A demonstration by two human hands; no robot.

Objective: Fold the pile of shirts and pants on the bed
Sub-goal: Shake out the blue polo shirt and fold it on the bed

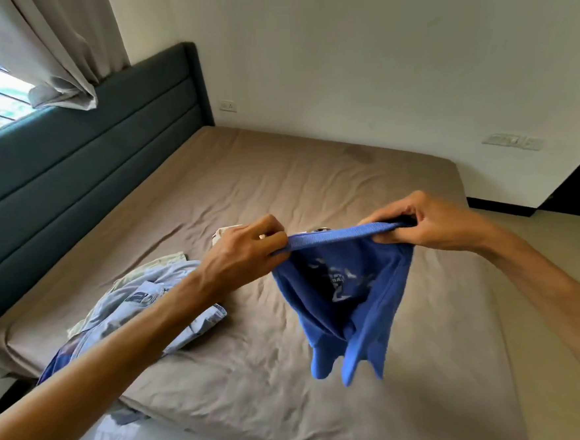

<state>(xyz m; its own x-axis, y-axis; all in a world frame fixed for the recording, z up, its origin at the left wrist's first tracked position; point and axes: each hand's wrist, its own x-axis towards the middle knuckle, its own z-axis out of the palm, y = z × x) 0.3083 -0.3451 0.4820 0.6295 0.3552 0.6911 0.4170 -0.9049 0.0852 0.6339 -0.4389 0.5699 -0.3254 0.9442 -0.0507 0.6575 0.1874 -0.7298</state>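
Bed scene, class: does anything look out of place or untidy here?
Yes. The pale denim clothes lie crumpled at the bed's left edge, partly spilling over it. The blue shirt hangs bunched between the left hand and right hand.

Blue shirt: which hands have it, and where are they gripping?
Both. The left hand and right hand pinch the blue shirt at opposite ends of its ribbed top edge; the rest hangs free.

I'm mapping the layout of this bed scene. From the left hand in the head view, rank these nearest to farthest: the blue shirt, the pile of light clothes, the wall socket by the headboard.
1. Blue shirt: pinched at its hem by the left hand, hanging to the right.
2. Pile of light clothes: on the bed, lower left.
3. Wall socket: on the far wall, beside the headboard.
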